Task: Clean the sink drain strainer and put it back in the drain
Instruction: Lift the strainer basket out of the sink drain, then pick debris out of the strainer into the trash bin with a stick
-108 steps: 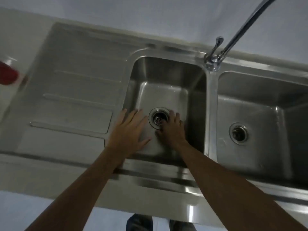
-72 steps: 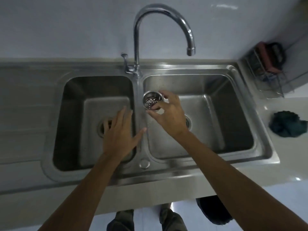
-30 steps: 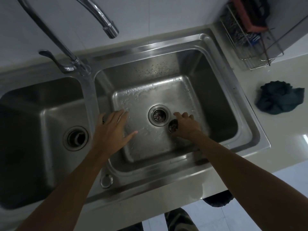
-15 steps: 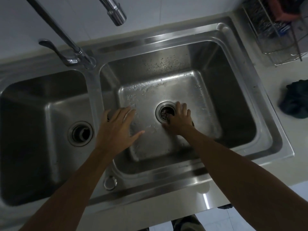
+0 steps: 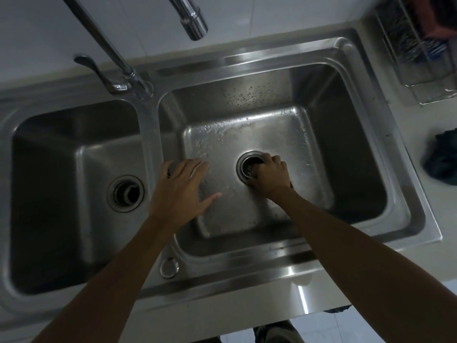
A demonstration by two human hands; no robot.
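A steel double sink fills the head view. In the right basin (image 5: pixel 309 214), my right hand (image 5: pixel 270 178) has its fingers curled over the right edge of the drain, gripping the perforated metal strainer (image 5: pixel 249 169) that sits in it. The hand covers the strainer's right half. My left hand (image 5: pixel 180 191) is open with fingers spread, hovering over the basin's left side by the divider, holding nothing. The left basin's drain (image 5: pixel 125 193) is a dark open hole with no strainer in it.
The faucet spout (image 5: pixel 194 23) hangs above the right basin's back edge, its lever (image 5: pixel 91 68) behind the divider. A wire rack (image 5: pixel 420 45) stands on the counter at the back right. A dark cloth (image 5: pixel 442 157) lies right of the sink.
My right hand carried a strainer from the left drain to the right basin floor, then moved onto the right drain and curled its fingers there. My left hand stayed open.
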